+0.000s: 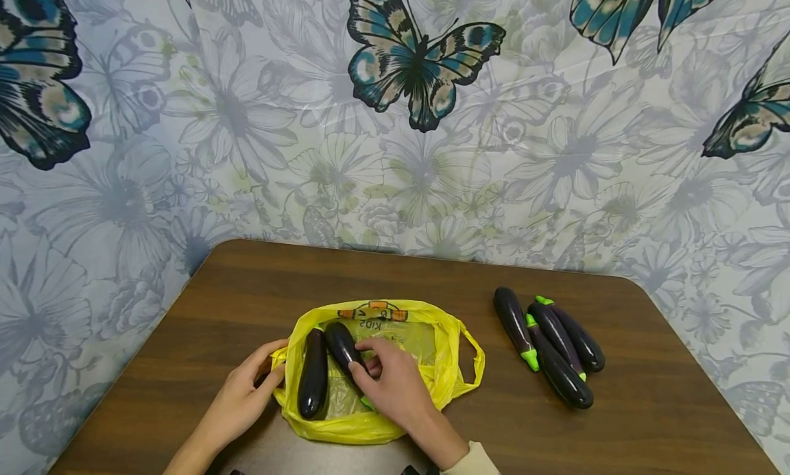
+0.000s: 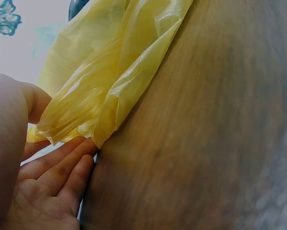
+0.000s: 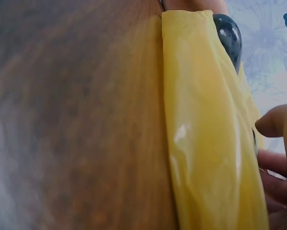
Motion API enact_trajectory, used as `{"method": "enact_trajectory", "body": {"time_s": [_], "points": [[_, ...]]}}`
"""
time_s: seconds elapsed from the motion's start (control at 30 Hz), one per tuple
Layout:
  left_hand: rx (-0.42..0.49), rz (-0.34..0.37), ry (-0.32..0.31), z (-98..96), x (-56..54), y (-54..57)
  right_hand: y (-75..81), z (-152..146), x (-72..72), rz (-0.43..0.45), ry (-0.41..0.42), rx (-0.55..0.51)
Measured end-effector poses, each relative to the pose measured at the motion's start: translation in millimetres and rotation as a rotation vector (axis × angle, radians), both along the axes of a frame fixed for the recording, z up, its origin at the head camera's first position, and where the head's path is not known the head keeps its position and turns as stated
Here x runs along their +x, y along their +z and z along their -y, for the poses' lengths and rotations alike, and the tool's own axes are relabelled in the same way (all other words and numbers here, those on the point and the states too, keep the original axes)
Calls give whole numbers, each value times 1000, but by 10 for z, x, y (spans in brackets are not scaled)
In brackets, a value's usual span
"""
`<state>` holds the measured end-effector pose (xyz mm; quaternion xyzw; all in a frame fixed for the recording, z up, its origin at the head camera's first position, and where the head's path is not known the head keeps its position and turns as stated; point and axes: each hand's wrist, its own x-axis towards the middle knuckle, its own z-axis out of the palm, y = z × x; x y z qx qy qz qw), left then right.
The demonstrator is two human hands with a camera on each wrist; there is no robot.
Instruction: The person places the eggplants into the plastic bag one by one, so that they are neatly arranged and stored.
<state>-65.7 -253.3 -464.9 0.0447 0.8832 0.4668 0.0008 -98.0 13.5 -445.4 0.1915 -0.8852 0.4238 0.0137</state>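
Note:
A yellow plastic bag (image 1: 345, 430) lies with its mouth spread wide on the table. Two dark, glossy eggplants rest inside: the left eggplant (image 1: 313, 375) and, beside it, the right eggplant (image 1: 339, 341), whose green stem end peeks out under my right hand. My left hand (image 1: 247, 393) holds the bag's left edge; in the left wrist view the gathered yellow plastic (image 2: 81, 105) runs between thumb and fingers. Reaching over the bag's front rim, my right hand (image 1: 395, 386) touches the right eggplant's side with loosely bent fingers, thumb and index apart.
Several more eggplants (image 1: 558, 379) with green stems lie in a group on the right of the brown wooden table (image 1: 648, 406). The bag's loop handle (image 1: 475, 362) points toward them. Behind the table's far edge hangs a butterfly-and-flower patterned backdrop (image 1: 426, 173).

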Motion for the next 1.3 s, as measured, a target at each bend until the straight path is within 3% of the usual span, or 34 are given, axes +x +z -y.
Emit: {"method": "enact_trajectory", "body": {"time_s": [0.4, 0.7, 0.93, 1.3], "points": [[-7, 5, -3, 5, -6, 34, 10, -17, 7, 77, 172, -104], [-16, 21, 6, 8, -11, 25, 36, -40, 13, 49, 224, -98], [11, 26, -4, 4, -13, 36, 81, -87, 35, 42, 217, -71], [2, 27, 0, 12, -9, 25, 84, -256, 73, -134, 175, -131]]}}
